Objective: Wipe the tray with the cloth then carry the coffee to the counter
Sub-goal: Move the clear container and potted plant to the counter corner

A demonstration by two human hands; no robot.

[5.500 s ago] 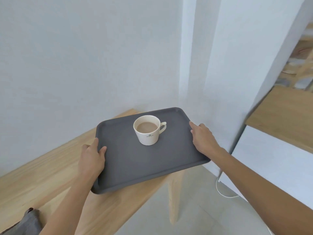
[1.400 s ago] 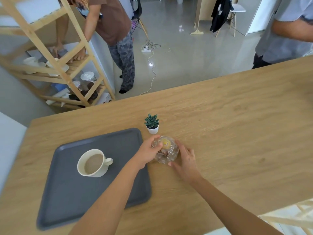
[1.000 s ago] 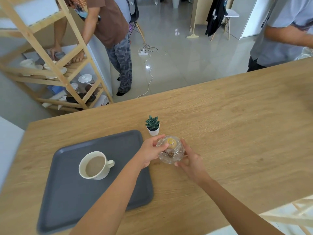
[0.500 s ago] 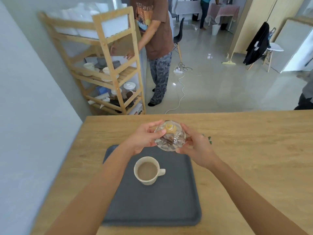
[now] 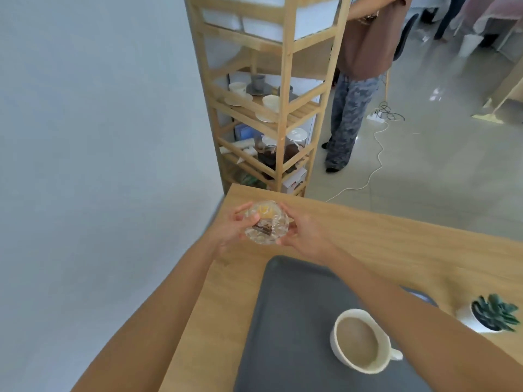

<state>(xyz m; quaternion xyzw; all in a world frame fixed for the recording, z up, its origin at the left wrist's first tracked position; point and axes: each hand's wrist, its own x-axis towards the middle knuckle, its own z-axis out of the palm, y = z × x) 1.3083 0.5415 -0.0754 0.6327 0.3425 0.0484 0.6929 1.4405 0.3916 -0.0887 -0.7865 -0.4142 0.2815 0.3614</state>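
The coffee cup is found standing on the tray upon the counter, so delivery is judged done, while a glass dish is pinched between left hand and right hand; no cloth is seen.

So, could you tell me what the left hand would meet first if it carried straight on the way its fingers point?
The left hand points rightward into the glass bowl that it already holds; beyond that is the right hand.
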